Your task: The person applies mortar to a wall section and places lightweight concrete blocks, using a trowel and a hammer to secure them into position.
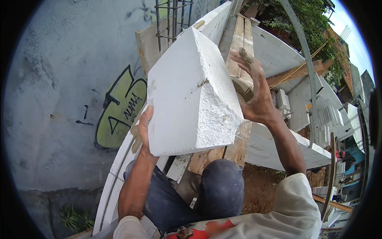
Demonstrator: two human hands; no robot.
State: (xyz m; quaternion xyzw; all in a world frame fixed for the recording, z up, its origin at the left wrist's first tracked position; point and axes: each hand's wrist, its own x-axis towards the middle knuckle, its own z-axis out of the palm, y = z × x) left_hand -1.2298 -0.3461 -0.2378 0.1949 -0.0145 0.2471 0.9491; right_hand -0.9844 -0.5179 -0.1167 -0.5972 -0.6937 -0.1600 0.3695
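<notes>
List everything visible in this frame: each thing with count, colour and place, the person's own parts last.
block: one, white, centre, held up between both hands.
wooden planks: two, brown, running away behind the block.
block wall: white, curving off to the right.
plastered wall: grey, left, with a yellow-green and black graffiti patch.
rebar cage: one, rusty, top centre.
spare blocks: small white stack, right.
greenery: green, top right.
knees: dark blue trousers, bottom centre.
left hand: grip on the block's left edge.
right hand: mortar-smeared, flat against the block's right side.
</notes>
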